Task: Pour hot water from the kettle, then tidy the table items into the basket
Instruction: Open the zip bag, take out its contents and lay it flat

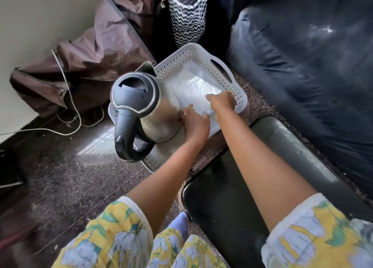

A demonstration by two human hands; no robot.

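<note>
Kettle (139, 106), steel-bodied with a black lid and black handle, is standing upright in the near left part of the white perforated basket (181, 57), which is sitting on the floor. The left hand (196, 124) is curling just right of the steel wall, over a white plastic bag (193, 85); its grip is hard to tell. The right hand (222, 102) is pinching that bag's edge, farther right, apart from the kettle.

Plain cream wall (40, 15) at upper left. Dark speckled polished floor (60, 178), pale barred patch of light (99, 144) on it. Crumpled brown fabric cover (96, 51) against wall. Big dark blue cushion (302, 65) at right, glossy black low table (228, 207) below.
</note>
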